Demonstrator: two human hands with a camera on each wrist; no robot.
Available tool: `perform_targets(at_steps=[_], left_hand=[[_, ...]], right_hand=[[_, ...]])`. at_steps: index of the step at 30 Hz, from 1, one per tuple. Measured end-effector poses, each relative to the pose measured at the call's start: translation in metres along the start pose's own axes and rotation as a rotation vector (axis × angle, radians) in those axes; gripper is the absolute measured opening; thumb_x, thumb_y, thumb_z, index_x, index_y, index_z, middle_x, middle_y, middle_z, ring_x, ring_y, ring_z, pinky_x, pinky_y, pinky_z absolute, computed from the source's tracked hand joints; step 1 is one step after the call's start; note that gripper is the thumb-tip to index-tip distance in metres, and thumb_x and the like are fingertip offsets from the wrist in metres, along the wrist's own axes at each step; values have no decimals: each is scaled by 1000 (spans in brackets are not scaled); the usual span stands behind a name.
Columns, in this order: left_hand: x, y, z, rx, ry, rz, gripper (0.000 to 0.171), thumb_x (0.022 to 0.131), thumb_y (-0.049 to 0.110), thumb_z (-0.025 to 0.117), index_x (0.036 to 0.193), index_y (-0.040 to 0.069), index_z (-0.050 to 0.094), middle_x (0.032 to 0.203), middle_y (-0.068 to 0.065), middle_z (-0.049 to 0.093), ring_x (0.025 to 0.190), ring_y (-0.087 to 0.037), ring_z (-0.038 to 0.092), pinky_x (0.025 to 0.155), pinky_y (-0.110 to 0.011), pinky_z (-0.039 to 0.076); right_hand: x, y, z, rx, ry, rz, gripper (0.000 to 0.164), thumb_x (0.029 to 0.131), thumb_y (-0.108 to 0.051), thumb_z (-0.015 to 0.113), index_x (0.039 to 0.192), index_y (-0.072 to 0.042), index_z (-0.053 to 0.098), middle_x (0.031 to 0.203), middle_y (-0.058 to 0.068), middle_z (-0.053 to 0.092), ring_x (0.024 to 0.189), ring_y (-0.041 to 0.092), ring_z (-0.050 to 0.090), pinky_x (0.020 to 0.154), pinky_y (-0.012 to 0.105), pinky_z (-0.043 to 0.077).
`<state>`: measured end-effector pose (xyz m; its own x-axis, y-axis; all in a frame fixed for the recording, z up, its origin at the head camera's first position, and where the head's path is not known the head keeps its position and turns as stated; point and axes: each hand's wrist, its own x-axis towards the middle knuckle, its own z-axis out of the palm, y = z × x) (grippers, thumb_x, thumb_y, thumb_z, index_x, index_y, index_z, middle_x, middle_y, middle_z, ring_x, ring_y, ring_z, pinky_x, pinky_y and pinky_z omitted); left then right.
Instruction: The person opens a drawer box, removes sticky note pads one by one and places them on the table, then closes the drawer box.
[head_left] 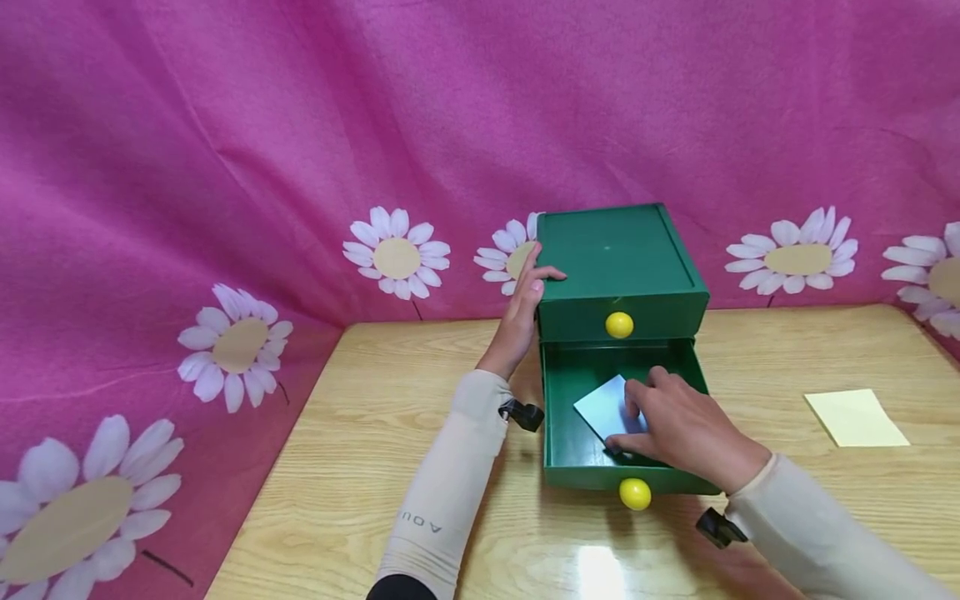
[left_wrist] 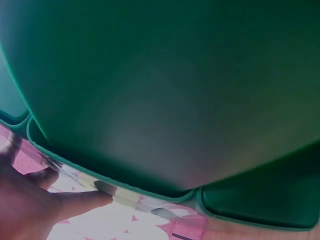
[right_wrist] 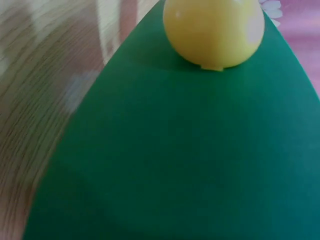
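A green two-drawer box [head_left: 618, 250] stands on the table, its lower drawer [head_left: 581, 477] pulled out and its upper drawer closed. My left hand [head_left: 517, 321] rests against the box's left side with fingers extended, one finger over the top edge. In the left wrist view, that hand [left_wrist: 30, 200] shows beside the green plastic. Inside the lower drawer lies a light blue square sticky note pad [head_left: 603, 406]. My right hand [head_left: 686, 429] reaches over the drawer front and holds the pad's near right part between thumb and curled fingers. The right wrist view shows no fingers.
Yellow round knobs sit on the upper drawer [head_left: 619, 325] and lower drawer [right_wrist: 215, 30]. A pale yellow sticky note pad [head_left: 857, 418] lies on the wooden table [head_left: 390, 400] at right. A pink flowered cloth [head_left: 450, 125] hangs behind the table and at its left.
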<state>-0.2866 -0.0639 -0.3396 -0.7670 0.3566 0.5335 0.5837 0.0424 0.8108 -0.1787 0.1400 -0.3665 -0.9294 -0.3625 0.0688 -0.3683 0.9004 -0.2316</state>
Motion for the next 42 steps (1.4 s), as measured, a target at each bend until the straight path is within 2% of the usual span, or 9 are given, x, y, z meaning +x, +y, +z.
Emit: perform_targets(at_steps=[11,19,24,29,36,42], left_hand=[[-1,0,0,-2,7,-2,36,96,21,23,118,2,45,151,-7,3,137,-18,2,106,-52,7],[-2,0,-1,5,10,-9,36,96,21,23,118,3,45,151,-6,3,137,-18,3,105,-53,8],[0,-1,0,-9,-10,-20,36,97,23,23,119,4,45,151,-3,2,137,-15,2,105,-53,8],[0,-1,1,-11,2,-20,36,96,22,23,118,4,45,151,-4,3,136,-15,2,106,-52,7],[0,-1,3,-16,-1,-10,36,96,20,23,118,2,45,151,-6,2,137,-16,1,106,-52,7],[-1,0,2,-7,8,-20,35,97,21,23,119,4,45,151,-4,2,137,-16,2,105,-53,7]], right_hand=[[2,2,6,5,17,19,52,61,-64,67,79,-17,55,76,3,41,68,18,40,49,26,34],[4,3,11,14,1,23,65,54,-72,64,85,-16,53,77,3,42,69,18,41,50,27,37],[2,5,8,9,5,41,68,57,-64,70,99,-13,52,83,6,44,73,20,43,52,29,42],[1,5,8,1,55,5,68,62,-50,75,111,-11,50,85,8,47,75,22,44,54,30,44],[-2,7,9,-47,121,-27,65,64,-42,77,115,-8,55,88,13,53,76,25,43,54,32,44],[-1,5,9,-60,125,-25,64,64,-41,77,114,-7,58,90,15,54,79,26,43,54,33,45]])
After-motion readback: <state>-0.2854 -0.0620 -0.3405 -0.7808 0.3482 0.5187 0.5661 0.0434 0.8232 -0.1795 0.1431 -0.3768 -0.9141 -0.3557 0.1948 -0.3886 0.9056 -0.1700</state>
